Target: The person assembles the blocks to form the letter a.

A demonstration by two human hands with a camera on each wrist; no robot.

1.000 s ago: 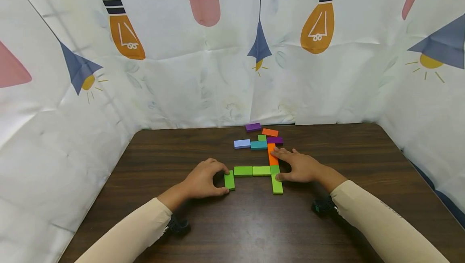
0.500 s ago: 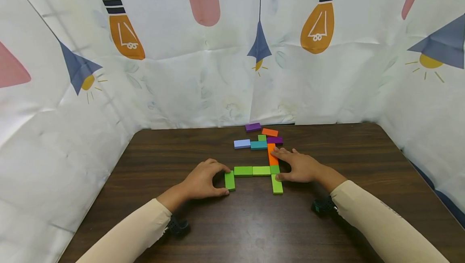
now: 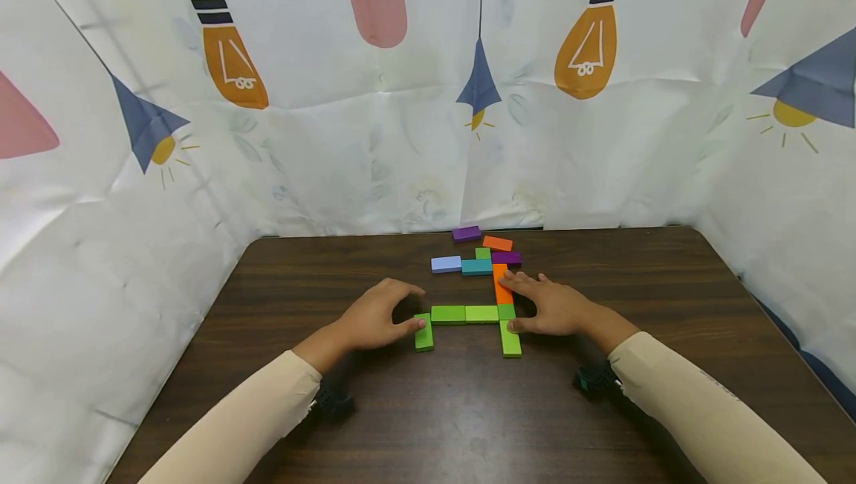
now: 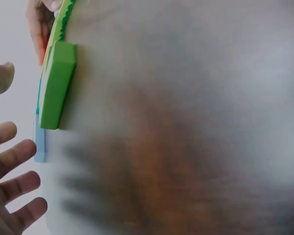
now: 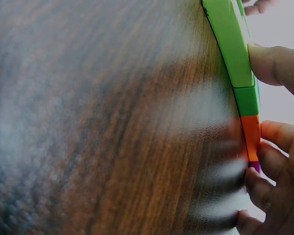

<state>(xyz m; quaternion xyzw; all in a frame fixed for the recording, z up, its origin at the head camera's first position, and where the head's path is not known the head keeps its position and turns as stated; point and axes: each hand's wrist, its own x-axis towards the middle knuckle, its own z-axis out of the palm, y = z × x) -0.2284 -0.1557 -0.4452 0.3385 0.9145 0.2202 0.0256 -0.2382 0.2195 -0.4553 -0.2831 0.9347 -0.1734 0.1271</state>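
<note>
My left hand [image 3: 374, 317], fingers spread, hovers beside an upright-lying green block [image 3: 424, 340]; its thumb overlaps that block's top in the head view. In the left wrist view, a gap separates the fingers from the green block [image 4: 59, 85]. To its right, a green block [image 3: 448, 314] and a lime block [image 3: 481, 314] form a row reaching a small green block [image 3: 506, 311]. My right hand [image 3: 555, 309] rests on the column there. Its thumb touches a lower lime block [image 5: 230, 44], while extended fingers lie on an orange block [image 5: 251, 137].
Behind the column lie teal [image 3: 477, 268], light blue [image 3: 446, 265], purple [image 3: 506, 258] and small green [image 3: 483, 253] blocks. A loose orange block [image 3: 497, 244] and another purple block [image 3: 466, 233] sit near the dark wooden table's [image 3: 321, 261] far edge, before a printed curtain [image 3: 401, 157].
My left hand has released the leftmost green block, its fingers spreading and rising slightly away from the far end. The right hand and the blocks look unmoved.
</note>
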